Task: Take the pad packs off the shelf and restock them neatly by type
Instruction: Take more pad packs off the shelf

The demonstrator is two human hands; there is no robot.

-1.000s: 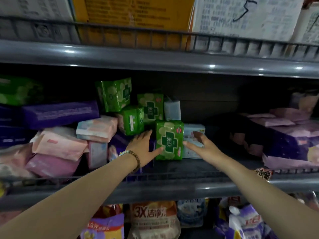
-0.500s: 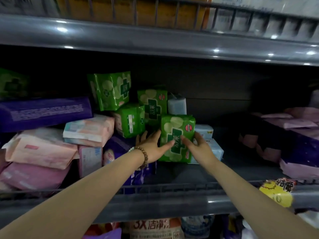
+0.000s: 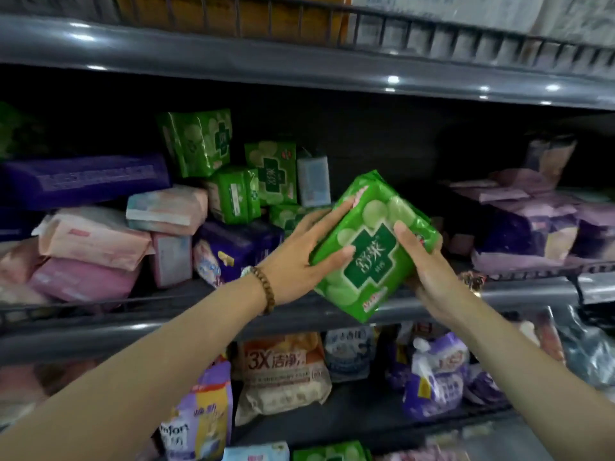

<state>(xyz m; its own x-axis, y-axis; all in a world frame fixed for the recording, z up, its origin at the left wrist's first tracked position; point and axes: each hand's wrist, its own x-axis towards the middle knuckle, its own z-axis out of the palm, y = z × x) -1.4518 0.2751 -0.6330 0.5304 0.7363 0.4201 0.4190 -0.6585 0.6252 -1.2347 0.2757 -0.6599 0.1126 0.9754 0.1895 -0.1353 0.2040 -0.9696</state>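
Head view shows 1 green pack (image 3: 372, 247) lifted clear of the shelf (image 3: 100, 331) and held tilted in front of its grey front rail, between 2 hands. The left hand (image 3: 299, 261), with a beaded bracelet (image 3: 264, 287) at the wrist, grasps the pack's left edge, thumb on the printed face and fingers (image 3: 336, 211) along the upper side. The right hand (image 3: 429, 271) grasps the right edge, thumb on the front and the other fingers wrapped behind.

As a judgement, the job is at an early stage. At least 3 more green packs (image 3: 196, 141) sit jumbled at different angles toward the back, some leaning on each other, with a pale blue pack (image 3: 312, 179) just beside them. To the left, pink packs (image 3: 93, 237) lie heaped under and beside a long purple box (image 3: 83, 181), and a dark purple pack (image 3: 239, 247) lies just below the green ones. On the far right a purple and pink pile (image 3: 532, 227) looks equally unsorted. No tidy row by type shows anywhere on this level, so most of the removing and all of the regrouping appear left to do. Bagged goods (image 3: 283, 364) fill the level below.
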